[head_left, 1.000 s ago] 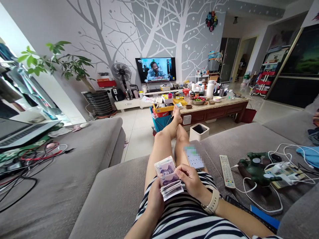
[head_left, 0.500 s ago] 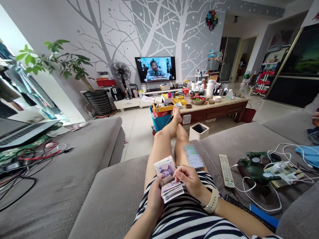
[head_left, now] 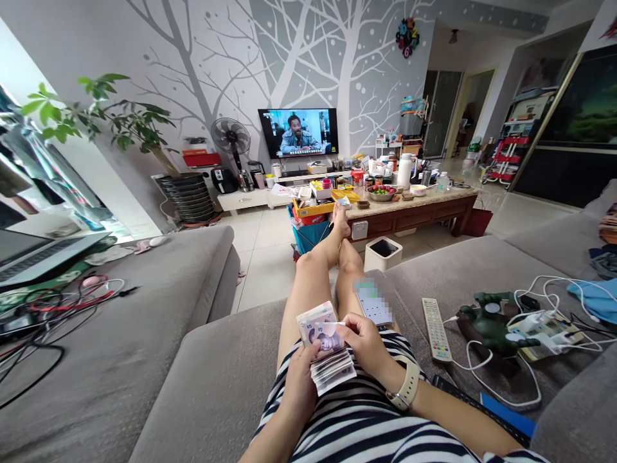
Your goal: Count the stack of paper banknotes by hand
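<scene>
My left hand (head_left: 299, 379) is closed round a stack of banknotes (head_left: 315, 319) above my lap, its thumb on the face of the notes. The near part of the stack is bent over toward me, showing several layered edges. Purple notes marked 5 lie uppermost. My right hand (head_left: 362, 341), with a pale watch (head_left: 405, 388) on the wrist, pinches the right edge of one banknote (head_left: 331, 334) between thumb and fingers. That note stands slightly off the stack. A phone (head_left: 376, 307) with a blurred screen rests on my leg just beyond my right hand.
On the sofa to my right lie a remote control (head_left: 436, 329), a dark green figure (head_left: 496, 331) and a power strip (head_left: 554, 334) with white cables. At left are a laptop (head_left: 48, 260) and tangled cords. A white bin (head_left: 382, 254) stands before the crowded coffee table (head_left: 414, 215).
My right hand has lifted the edge of a banknote, which now shows across the face of the stack. My left hand still holds the stack; the view has shifted slightly.
</scene>
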`<state>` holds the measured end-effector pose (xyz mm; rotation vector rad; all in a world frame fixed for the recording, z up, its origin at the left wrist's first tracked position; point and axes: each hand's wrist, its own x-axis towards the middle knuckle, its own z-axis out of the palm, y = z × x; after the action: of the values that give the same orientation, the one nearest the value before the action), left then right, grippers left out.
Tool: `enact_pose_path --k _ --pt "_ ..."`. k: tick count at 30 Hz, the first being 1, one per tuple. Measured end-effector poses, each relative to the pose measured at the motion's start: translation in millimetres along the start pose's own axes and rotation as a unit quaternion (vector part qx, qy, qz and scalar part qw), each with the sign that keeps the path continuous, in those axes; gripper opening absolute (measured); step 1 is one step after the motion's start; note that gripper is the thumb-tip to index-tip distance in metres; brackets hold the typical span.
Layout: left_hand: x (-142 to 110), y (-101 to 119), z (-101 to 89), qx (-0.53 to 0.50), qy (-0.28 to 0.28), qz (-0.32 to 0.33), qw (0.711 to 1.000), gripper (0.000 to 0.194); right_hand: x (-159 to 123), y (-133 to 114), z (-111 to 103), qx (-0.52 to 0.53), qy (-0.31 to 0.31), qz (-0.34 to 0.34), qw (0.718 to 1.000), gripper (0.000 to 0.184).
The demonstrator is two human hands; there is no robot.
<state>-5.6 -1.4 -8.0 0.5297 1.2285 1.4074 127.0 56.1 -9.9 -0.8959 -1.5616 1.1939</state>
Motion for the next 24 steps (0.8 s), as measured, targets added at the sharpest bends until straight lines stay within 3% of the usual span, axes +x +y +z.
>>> enact_pose_path --k 9,24 --pt "2 2 4.8 -0.045 -0.007 -0.017 0.999 0.034 -4 -7 0 -0.01 0.013 -0.018 1.0 0.036" --pt "1 2 7.0 -0.024 -0.008 0.031 0.999 0.02 -10 -13 -2 0.025 -0.014 -0.043 0.999 0.03"
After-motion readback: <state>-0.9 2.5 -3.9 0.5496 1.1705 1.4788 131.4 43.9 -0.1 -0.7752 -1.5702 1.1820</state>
